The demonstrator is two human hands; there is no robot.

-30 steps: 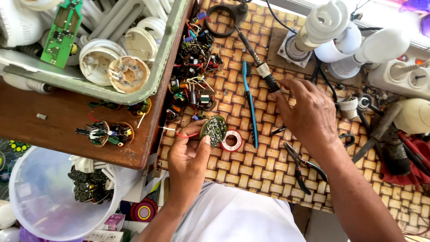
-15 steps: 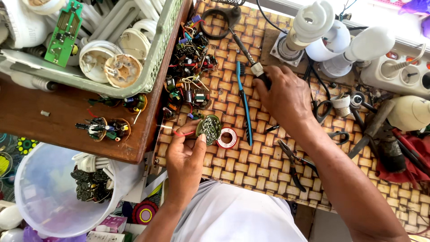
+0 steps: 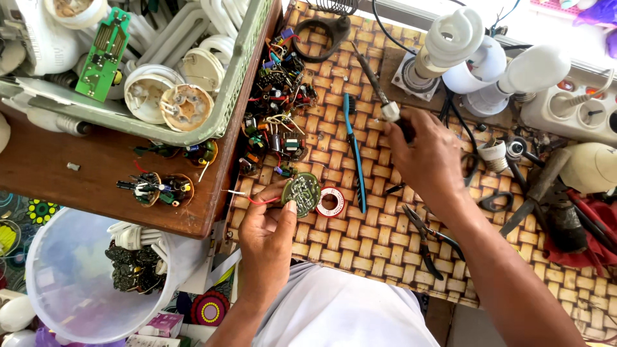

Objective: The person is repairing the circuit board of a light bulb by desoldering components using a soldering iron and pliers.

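We see the left hand [image 3: 270,234] near the middle of the view, its thumb and fingertips pinching a small round green circuit board [image 3: 302,194] by its lower edge, so the board sits tilted over the woven mat [image 3: 360,250] with its soldered face up; thin red leads trail from the board toward nine o'clock. Just beside the board at three o'clock lies a small spool of solder with a red rim [image 3: 331,202], flat on the mat and apart from the fingers. The right hand [image 3: 429,160] rests at about two o'clock from the board, fingers curled together around the handle of a soldering iron [image 3: 380,96], whose thin shaft runs up toward eleven o'clock, well apart from the board. Between the two hands a blue toothbrush [image 3: 353,154] lies lengthwise on the mat. At twelve o'clock from the board we see a heap of small loose electronic parts [image 3: 277,109]. At five o'clock from the right hand a pair of pliers [image 3: 429,238] lies on the mat. A green plastic basket [image 3: 231,96] full of lamp bases and tubes sits at ten o'clock on a wooden board [image 3: 96,193], and a clear bucket [image 3: 51,283] stands at eight o'clock. Spiral lamps [image 3: 450,45] stand at one o'clock.
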